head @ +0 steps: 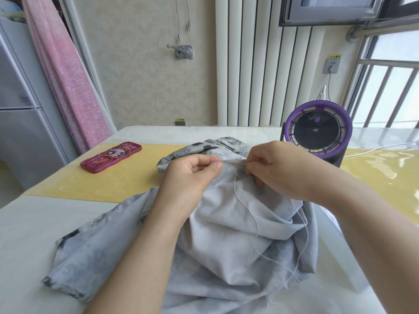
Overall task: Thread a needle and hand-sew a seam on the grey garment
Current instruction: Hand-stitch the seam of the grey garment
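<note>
View from a head-worn camera, looking down at a person's two bare forearms reaching over a table (pixel 68 223) with a yellow runner across its middle. A grey garment (pixel 226 234) lies heaped in the centre. It reaches from the near edge to just beyond the hands, with a patterned grey part showing at its far and left sides.

The left hand (pixel 192 173) pinches a raised fold of the cloth between thumb and forefinger. The right hand (pixel 274 166) is just to its right, a short gap away. Its thumb and forefinger are closed on a thin pale sliver, probably the needle (pixel 244 164), though it is too fine to be sure. Its other fingers curl down onto the fabric.

The held edge of cloth runs left to right between the two hands, and the sliver lies along that same line, pointing left toward the left thumb. The right hand is the one at the stitching point, while the left holds the edge steady. From there a white thread (pixel 254 218) hangs in a loose loop down the garment toward the near right.

The stitch most likely travels leftward along the edge, so the left pinch sits directly in its path.

A pink case (pixel 111 157) lies well to the left on the runner. A purple fan (pixel 317 132) stands far right.
</note>
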Available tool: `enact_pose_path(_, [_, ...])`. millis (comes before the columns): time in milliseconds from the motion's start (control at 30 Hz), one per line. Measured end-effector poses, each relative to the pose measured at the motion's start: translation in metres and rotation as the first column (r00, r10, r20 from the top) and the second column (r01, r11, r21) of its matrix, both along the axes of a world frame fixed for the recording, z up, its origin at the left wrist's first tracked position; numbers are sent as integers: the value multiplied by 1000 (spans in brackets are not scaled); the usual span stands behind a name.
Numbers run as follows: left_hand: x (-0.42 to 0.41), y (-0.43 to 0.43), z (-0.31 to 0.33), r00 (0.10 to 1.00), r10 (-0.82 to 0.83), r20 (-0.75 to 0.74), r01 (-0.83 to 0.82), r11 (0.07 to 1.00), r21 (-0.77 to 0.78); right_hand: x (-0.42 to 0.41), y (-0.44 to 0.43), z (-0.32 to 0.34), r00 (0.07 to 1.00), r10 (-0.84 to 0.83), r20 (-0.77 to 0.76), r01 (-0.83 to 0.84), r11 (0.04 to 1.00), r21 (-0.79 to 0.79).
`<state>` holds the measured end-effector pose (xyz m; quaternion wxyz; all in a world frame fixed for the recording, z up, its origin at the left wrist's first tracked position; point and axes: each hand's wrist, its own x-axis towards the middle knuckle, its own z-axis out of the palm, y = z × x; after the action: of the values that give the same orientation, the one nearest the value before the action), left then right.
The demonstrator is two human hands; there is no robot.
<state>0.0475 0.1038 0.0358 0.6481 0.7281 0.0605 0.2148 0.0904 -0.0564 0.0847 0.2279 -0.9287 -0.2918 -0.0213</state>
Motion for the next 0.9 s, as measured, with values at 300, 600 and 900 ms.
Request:
enact_pose_path(300, [-1,0,2,999,16,-33,-17,999,-34,-3,3,-2,991,20,130,-21,1000,5])
enact_pose_path(600, [-2,-2,3,999,23,-38,-24,999,-41,-6,4,-2,988,26,150,-29,999,20])
enact_pose_path(900, [-2,-3,3,999,32,26,-33,999,22,-7,5,-3,988,8,154,-11,1000,19])
